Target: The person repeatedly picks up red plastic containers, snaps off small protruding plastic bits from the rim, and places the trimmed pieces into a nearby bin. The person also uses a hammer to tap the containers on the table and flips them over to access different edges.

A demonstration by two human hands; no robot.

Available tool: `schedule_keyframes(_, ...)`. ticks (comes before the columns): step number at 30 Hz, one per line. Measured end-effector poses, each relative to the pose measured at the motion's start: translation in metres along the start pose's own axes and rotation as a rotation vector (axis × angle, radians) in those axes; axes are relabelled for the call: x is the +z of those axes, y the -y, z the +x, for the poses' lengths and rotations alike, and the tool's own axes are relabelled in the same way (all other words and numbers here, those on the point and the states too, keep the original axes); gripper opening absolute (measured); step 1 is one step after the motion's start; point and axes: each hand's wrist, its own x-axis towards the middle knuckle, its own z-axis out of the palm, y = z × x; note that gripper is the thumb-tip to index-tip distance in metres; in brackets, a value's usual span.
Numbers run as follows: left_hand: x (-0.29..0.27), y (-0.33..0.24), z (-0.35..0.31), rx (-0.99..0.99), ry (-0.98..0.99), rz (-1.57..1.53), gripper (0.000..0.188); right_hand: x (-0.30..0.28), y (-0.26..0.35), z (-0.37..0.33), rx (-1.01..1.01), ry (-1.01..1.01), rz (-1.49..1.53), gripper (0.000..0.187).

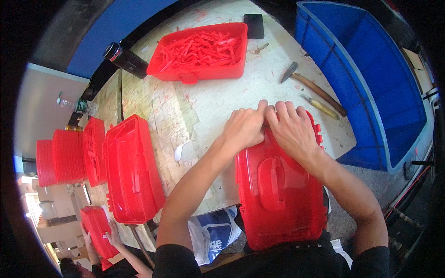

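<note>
A red plastic toolbox case point(278, 194) with a moulded handle lies against my body at the table's near edge. My left hand point(243, 127) and my right hand point(292, 129) press side by side on its far edge, fingers curled over the rim. Whether a small part sits under the fingers is hidden. A red tray point(194, 72) filled with several thin red plastic pieces stands farther back on the table.
More red cases point(132, 169) stand on edge at the left, with a stack point(58, 160) behind. A hammer point(310, 83), a chisel-like tool point(322, 106), a black phone point(254, 25), a dark can point(125, 58). Blue crate point(371, 78) at right. Another person's hands point(111, 236) hold a red case at lower left.
</note>
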Motion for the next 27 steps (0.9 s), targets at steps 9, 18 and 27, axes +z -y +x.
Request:
schedule_keyframes(9, 0.001, 0.0, -0.002, -0.108, -0.095, -0.01, 0.039, 0.014, -0.018, 0.01, -0.166, 0.185, 0.1, 0.015)
schedule_keyframes(18, 0.012, 0.012, -0.009, -0.074, -0.15, -0.071, 0.013, 0.018, -0.021, 0.011, -0.024, 0.167, 0.259, 0.021)
schedule_keyframes(27, 0.014, 0.011, -0.005, -0.141, -0.171, -0.127, 0.01, 0.019, -0.007, 0.013, 0.16, 0.147, 0.263, 0.026)
